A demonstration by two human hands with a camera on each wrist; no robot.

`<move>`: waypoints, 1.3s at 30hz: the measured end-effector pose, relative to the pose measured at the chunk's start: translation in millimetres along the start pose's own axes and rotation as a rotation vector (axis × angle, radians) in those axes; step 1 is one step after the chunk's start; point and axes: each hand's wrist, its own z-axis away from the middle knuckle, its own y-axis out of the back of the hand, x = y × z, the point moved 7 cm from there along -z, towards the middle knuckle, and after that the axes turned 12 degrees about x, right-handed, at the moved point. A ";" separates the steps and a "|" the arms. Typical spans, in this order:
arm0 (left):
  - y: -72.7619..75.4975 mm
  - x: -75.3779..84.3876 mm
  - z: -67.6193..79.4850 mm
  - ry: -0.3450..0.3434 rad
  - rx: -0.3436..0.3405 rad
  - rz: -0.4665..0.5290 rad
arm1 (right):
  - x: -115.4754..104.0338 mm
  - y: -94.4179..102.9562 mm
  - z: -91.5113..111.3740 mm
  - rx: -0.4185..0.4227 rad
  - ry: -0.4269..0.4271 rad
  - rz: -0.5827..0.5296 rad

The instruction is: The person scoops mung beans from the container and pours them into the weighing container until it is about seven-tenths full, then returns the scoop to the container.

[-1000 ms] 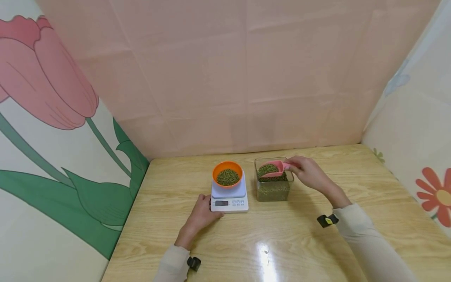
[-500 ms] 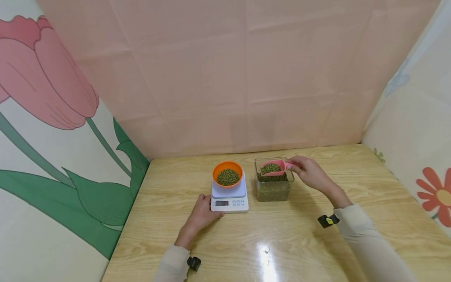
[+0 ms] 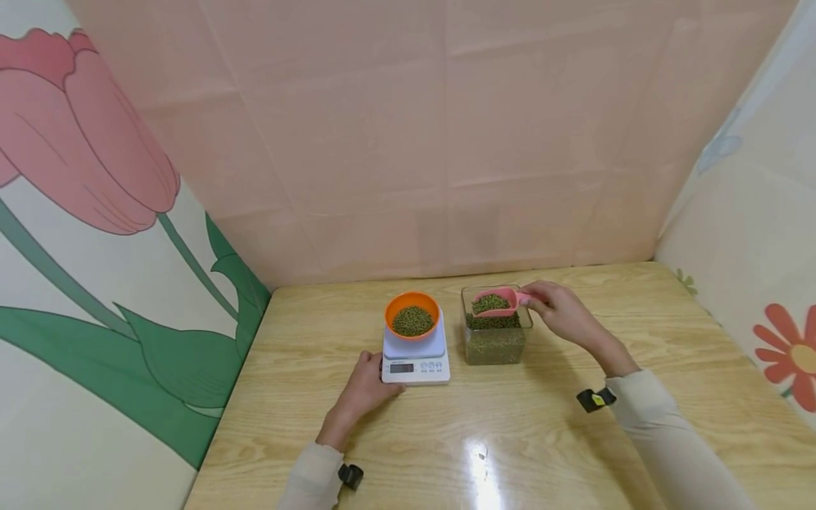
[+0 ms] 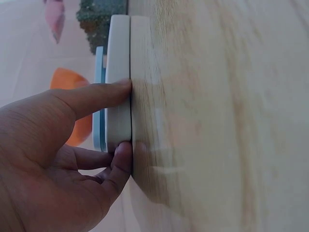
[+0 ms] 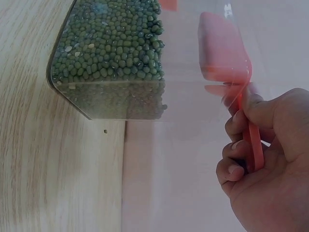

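My right hand [image 3: 559, 309] grips the handle of a pink scoop [image 3: 500, 302] that bears a heap of mung beans [image 3: 489, 304]. The scoop hovers within the rim of a clear square container [image 5: 108, 100], above the mung beans [image 5: 116, 43] inside. On the left, a white kitchen scale [image 3: 416, 370] carries an orange bowl [image 3: 413, 297] partly filled with the same beans. My left hand [image 3: 366, 386] holds the scale's near left corner, thumb along the front edge [image 4: 118, 94] and fingers at the side. The scale's display is too small to read.
Everything stands on a light wood table [image 3: 503, 425]. A pink sheet [image 3: 446, 142] rises behind it. Flower-printed panels flank both sides, a tulip [image 3: 102, 149] at left. One stray bean [image 5: 105, 131] lies beside the container.
The scoop has lifted slightly and shifted a little to the right, with its beans levelling out. My left hand, the scale and the bowl have stayed put.
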 end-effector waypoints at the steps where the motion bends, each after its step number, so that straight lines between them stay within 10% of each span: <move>1: -0.2 -0.2 0.0 0.001 0.000 -0.001 | 0.2 0.4 -0.4 0.001 0.001 0.003; 39: 2.1 4.9 2.8 -0.013 0.013 -0.007 | -32.4 -4.1 -24.4 -0.041 0.023 -0.020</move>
